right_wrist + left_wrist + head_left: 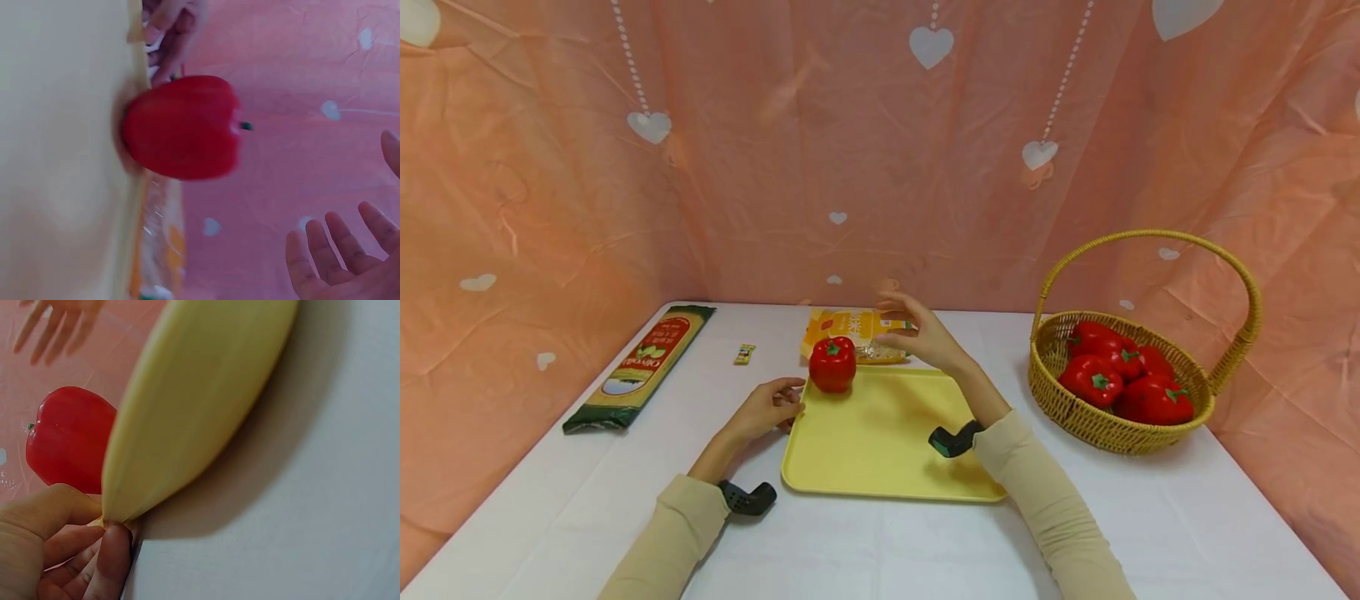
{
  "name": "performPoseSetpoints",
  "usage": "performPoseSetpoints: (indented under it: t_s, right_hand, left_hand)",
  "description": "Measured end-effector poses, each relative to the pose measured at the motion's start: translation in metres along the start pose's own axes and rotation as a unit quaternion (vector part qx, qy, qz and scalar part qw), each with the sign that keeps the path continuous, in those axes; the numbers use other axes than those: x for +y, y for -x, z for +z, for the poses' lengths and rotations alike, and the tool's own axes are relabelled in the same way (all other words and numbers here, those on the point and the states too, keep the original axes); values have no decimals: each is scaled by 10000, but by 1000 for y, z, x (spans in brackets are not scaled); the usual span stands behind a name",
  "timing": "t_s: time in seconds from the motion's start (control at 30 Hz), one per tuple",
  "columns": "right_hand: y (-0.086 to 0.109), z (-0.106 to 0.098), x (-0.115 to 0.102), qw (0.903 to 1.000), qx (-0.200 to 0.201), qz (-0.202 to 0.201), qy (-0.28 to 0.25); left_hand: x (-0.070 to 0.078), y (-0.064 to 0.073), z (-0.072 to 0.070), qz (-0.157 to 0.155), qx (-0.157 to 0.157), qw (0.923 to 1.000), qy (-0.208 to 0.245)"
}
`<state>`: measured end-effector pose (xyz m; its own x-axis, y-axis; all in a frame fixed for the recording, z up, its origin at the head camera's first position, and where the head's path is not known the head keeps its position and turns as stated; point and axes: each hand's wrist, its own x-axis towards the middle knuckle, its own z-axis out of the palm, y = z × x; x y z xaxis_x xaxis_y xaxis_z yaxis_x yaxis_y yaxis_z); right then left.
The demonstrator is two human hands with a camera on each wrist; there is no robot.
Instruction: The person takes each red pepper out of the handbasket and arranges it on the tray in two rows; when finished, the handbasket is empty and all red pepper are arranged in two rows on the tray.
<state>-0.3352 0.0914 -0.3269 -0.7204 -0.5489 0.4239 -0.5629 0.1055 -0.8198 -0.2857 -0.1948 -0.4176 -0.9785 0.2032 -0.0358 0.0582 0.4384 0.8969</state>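
Note:
A yellow tray (880,458) lies on the table, with a single red bell pepper (832,364) upright at its far left corner, green stem up. My left hand (769,407) is at the tray's left side; in the left wrist view its thumb and fingers (115,556) pinch the rim. Over the tray's far edge my right hand (917,332) is raised, holding nothing. Its fingers (350,250) are spread apart in the right wrist view, some way off from the pepper (184,128).
Behind the tray lies a yellow-orange food packet (857,329). A wicker basket (1075,417) with a tall handle stands at the right, holding several red bell peppers (1153,400). At the left are a long green-and-red packet (640,367) and a tiny yellow packet (744,354).

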Motion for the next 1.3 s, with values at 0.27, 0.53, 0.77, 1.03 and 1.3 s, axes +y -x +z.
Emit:
performPoseSetpoints:
  t_s: [0.27, 0.53, 0.77, 1.03, 1.3]
  right_hand:
    - [30, -49, -26, 9978, 83, -332, 567]
    - [74, -103, -44, 9893, 785, -383, 1172]
    - [107, -147, -50, 9809, 1611, -162, 1079]
    - [126, -184, -48, 9699, 2189, 307, 1022]
    - [131, -205, -39, 9528, 2361, 1039, 1603]
  left_hand:
    - [0, 0, 0, 43, -8, 10000, 5]
    - [4, 1, -2, 40, 42, 10000, -68]
    - [3, 1, -3, 147, -36, 9999, -25]
    - [1, 0, -2, 24, 18, 10000, -35]
    - [0, 0, 0, 29, 14, 10000, -22]
